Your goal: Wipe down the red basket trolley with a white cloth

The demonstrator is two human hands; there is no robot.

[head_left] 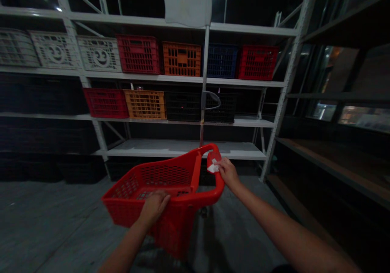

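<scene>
Right fingers (pixel 224 164) bent at handle (pixel 219 185), left fingers (pixel 165 201) over rim (pixel 184 200), mid-frame, closure unclear; cart (pixel 173 232) likely stiff, light, best held by handle.

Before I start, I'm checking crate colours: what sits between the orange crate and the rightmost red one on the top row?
The head view shows a blue crate there, its left edge behind a pole.

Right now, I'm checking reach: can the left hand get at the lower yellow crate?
Probably not: the red cart stands between the left hand and the yellow crate, which sits farther back.
</scene>
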